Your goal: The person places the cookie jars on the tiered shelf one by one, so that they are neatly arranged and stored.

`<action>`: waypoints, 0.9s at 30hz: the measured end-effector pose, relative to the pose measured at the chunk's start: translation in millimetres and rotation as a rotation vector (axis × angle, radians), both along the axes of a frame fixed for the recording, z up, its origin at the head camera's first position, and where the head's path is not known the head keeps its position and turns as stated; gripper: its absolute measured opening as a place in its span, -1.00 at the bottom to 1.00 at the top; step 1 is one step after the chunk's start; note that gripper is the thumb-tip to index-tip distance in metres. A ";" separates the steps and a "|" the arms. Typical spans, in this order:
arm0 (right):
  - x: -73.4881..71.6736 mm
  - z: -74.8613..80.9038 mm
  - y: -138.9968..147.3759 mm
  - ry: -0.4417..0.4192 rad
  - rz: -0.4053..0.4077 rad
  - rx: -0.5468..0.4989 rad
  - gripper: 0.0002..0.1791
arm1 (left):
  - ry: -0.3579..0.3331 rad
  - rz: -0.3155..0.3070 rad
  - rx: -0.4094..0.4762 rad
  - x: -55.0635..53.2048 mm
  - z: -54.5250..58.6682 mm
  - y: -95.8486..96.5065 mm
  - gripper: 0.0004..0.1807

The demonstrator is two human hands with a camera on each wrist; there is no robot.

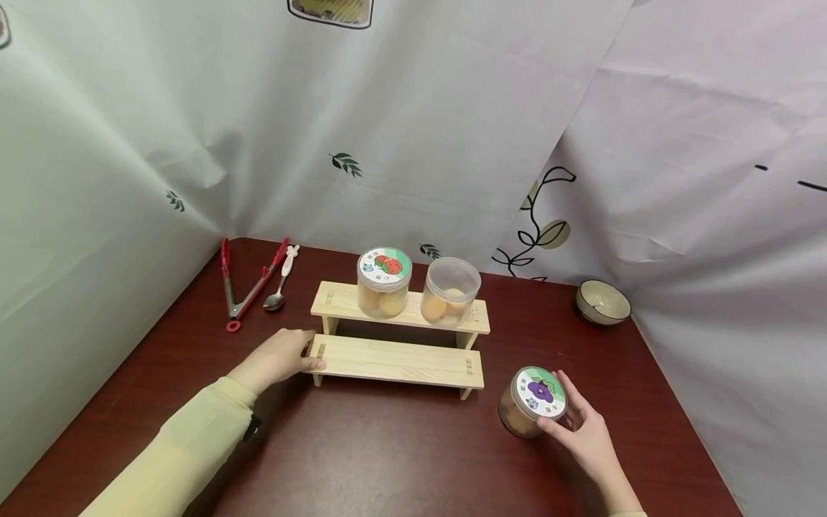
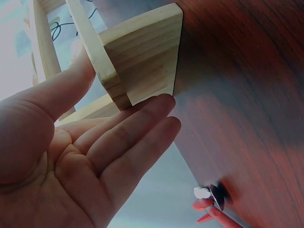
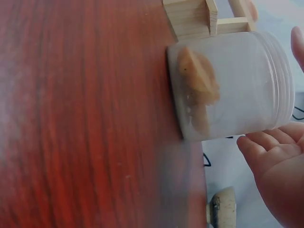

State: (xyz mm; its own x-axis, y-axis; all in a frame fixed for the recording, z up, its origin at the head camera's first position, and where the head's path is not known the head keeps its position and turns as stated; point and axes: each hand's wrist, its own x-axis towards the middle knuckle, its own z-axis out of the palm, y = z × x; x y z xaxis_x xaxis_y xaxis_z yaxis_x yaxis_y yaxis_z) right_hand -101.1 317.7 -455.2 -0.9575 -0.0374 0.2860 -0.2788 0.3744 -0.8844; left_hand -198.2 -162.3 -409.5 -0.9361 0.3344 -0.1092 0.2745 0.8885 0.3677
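In the head view my left hand (image 1: 282,357) grips the left end of the lower step of a two-step wooden shelf (image 1: 394,361), thumb over the top. The left wrist view shows the fingers (image 2: 137,126) along the shelf's side panel (image 2: 145,52). To the right of the shelf stands a clear plastic jar (image 1: 517,416) with a purple picture on its lid. My right hand (image 1: 584,431) holds this jar near its lid, thumb in front and fingers behind. Brownish-orange pieces (image 3: 198,76) lie inside it in the right wrist view.
On the upper step stand a jar with a red-fruit lid (image 1: 384,283) and a jar without a visible picture (image 1: 450,291), both holding yellowish round pieces. Red-handled tongs (image 1: 248,298) and a spoon (image 1: 282,280) lie at left. A small bowl (image 1: 602,303) stands back right.
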 end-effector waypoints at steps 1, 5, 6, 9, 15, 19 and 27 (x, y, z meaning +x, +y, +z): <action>0.2 -0.4 0.0 -0.010 -0.007 0.019 -0.09 | -0.001 0.001 0.003 -0.1 0.3 -0.2 -0.45; 0.3 -1.6 0.1 -0.062 -0.048 0.094 -0.03 | 0.002 0.000 0.006 -0.8 1.4 -1.1 -0.44; 0.2 -1.8 0.1 -0.074 -0.057 0.107 -0.02 | 0.001 0.001 0.008 -0.8 1.4 -1.1 -0.44; -0.7 -1.7 -0.5 -0.105 -0.085 0.132 -0.02 | 0.004 0.000 0.016 -0.5 0.7 -1.4 -0.45; -3.1 0.5 -3.3 -0.138 -0.146 0.148 -0.08 | -0.005 -0.001 0.025 1.3 1.1 -2.6 -0.46; -5.4 1.8 -5.8 -0.139 -0.163 0.132 -0.10 | -0.013 0.008 0.015 1.2 2.4 -3.5 -0.45; -6.2 2.4 -6.1 -0.141 -0.196 0.132 -0.10 | 0.003 -0.009 0.012 0.9 2.6 -1.1 -0.48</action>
